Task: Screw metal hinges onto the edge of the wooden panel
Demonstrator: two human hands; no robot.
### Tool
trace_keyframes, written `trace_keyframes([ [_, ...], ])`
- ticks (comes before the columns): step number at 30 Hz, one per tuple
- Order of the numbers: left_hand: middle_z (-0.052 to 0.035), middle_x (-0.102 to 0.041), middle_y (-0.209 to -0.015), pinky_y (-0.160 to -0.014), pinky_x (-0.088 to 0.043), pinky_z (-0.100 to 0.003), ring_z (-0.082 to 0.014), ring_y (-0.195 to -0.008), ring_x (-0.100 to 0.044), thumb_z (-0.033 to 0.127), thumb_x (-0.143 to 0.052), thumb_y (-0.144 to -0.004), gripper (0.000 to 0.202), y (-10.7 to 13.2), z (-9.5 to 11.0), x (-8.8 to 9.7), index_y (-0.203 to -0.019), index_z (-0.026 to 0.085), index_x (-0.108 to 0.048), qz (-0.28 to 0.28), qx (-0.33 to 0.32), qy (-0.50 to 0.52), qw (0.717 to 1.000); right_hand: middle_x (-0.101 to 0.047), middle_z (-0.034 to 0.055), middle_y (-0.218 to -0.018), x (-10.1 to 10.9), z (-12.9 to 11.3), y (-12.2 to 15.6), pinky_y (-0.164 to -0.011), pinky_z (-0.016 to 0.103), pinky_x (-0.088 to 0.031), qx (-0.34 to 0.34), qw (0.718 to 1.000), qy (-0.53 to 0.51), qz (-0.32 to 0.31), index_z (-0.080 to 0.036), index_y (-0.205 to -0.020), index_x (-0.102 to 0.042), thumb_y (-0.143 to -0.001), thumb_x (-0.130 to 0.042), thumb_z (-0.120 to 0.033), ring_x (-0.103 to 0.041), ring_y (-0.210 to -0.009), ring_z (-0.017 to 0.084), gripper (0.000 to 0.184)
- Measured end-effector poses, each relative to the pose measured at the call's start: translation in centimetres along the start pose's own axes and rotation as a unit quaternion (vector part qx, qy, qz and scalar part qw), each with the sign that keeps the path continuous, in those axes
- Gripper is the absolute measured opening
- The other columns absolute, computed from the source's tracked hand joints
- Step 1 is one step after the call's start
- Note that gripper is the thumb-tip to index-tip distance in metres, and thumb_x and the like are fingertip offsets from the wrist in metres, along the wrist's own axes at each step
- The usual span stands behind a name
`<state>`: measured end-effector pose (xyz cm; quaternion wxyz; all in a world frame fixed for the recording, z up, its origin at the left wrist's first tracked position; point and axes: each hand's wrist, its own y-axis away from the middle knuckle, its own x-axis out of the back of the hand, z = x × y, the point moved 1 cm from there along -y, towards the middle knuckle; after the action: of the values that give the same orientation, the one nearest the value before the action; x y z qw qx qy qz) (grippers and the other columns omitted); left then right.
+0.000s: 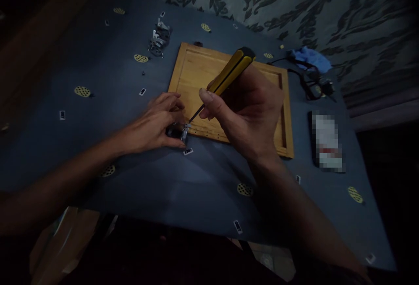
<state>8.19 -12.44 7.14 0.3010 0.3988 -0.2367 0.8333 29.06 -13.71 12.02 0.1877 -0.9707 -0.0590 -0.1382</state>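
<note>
Screwdriver with a yellow-and-black handle (pixel 233 70) sits clenched in the right hand (pixel 248 110), its thin tip on a small metal hinge (pixel 183 132) that the left hand (pixel 153 123) pinches at the near edge of a flat wooden cabinet door (pixel 196 69). The hinge looks light, stiff and slippery, best gripped by its sides. More metal hinges (pixel 159 38), dim, lie farther off on the blue-clothed counter (pixel 98 71).

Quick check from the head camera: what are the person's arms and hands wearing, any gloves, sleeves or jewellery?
Both are bare. The left hand and right hand show no gloves, rings or watch, and both forearms are uncovered with no sleeve in view. The dim light could hide small details.
</note>
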Motion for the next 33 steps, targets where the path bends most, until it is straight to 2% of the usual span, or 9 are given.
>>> trace_keyframes([
  [3, -0.0149, -0.060, -0.145, -0.124, -0.037, -0.062, -0.0401, -0.149, -0.045, 0.049, -0.087, -0.082, 0.043, 0.0, 0.1, 0.0, -0.113, 0.022, -0.077, -0.002, 0.001, 0.002, 1.000, -0.060, -0.0016, -0.077, -0.1, 0.2, 0.1, -0.058, 0.038, -0.055, 0.038, 0.999, 0.021, 0.019, -0.029, -0.079, -0.053, -0.087, -0.078, -0.068, -0.061, -0.062, 0.018, 0.047],
  [7, -0.0143, -0.059, -0.147, -0.124, -0.039, -0.061, -0.0400, -0.149, -0.045, 0.049, -0.088, -0.081, 0.043, 0.0, 0.1, 0.1, -0.114, 0.023, -0.078, -0.006, 0.008, 0.002, 1.000, -0.061, -0.0017, -0.077, -0.5, 0.7, 0.2, -0.059, 0.034, -0.058, 0.033, 0.999, 0.041, -0.001, -0.029, -0.082, -0.054, -0.090, -0.076, -0.067, -0.064, -0.066, 0.018, 0.045],
  [12, -0.0161, -0.059, -0.147, -0.124, -0.037, -0.062, -0.0402, -0.149, -0.045, 0.050, -0.088, -0.082, 0.046, -0.1, 0.1, 0.1, -0.115, 0.021, -0.077, -0.012, 0.006, -0.006, 1.000, -0.061, -0.0024, -0.075, -0.5, 0.9, 0.1, -0.055, 0.033, -0.056, 0.050, 0.998, 0.025, 0.009, -0.028, -0.081, -0.054, -0.090, -0.078, -0.064, -0.063, -0.061, 0.016, 0.044],
  [20, -0.0158, -0.059, -0.145, -0.124, -0.038, -0.063, -0.0412, -0.151, -0.042, 0.049, -0.087, -0.082, 0.044, 0.0, 0.2, 0.1, -0.114, 0.021, -0.077, -0.010, 0.011, 0.000, 1.000, -0.060, -0.0027, -0.073, -0.8, 1.5, 0.0, -0.056, 0.036, -0.060, 0.054, 0.998, 0.021, 0.008, -0.029, -0.081, -0.059, -0.087, -0.078, -0.070, -0.065, -0.062, 0.018, 0.045],
  [24, -0.0181, -0.057, -0.148, -0.123, -0.037, -0.065, -0.0433, -0.153, -0.040, 0.050, -0.088, -0.081, 0.045, 0.0, 0.2, 0.1, -0.113, 0.019, -0.077, -0.010, 0.012, -0.009, 1.000, -0.063, -0.0028, -0.079, -0.5, 1.0, -0.1, -0.055, 0.035, -0.057, 0.045, 0.999, -0.004, -0.022, -0.029, -0.084, -0.061, -0.087, -0.080, -0.064, -0.064, -0.062, 0.017, 0.040],
  [29, -0.0153, -0.060, -0.142, -0.121, -0.039, -0.062, -0.0411, -0.148, -0.044, 0.050, -0.085, -0.084, 0.043, -0.1, 0.2, 0.2, -0.116, 0.022, -0.076, -0.012, 0.003, -0.008, 1.000, -0.067, -0.0011, -0.081, 0.6, 0.3, -0.7, -0.066, 0.037, -0.063, 0.005, 0.991, -0.033, -0.129, -0.027, -0.083, -0.066, -0.085, -0.084, -0.062, -0.069, -0.070, 0.019, 0.039],
  [33, -0.0154, -0.059, -0.144, -0.119, -0.040, -0.063, -0.0423, -0.148, -0.044, 0.050, -0.085, -0.083, 0.044, -0.1, 0.3, 0.2, -0.115, 0.021, -0.076, -0.012, 0.006, -0.014, 1.000, -0.067, -0.0010, -0.078, 1.0, 0.3, -0.7, -0.071, 0.037, -0.065, -0.015, 0.992, -0.030, -0.124, -0.026, -0.082, -0.068, -0.081, -0.089, -0.059, -0.071, -0.075, 0.020, 0.039],
])
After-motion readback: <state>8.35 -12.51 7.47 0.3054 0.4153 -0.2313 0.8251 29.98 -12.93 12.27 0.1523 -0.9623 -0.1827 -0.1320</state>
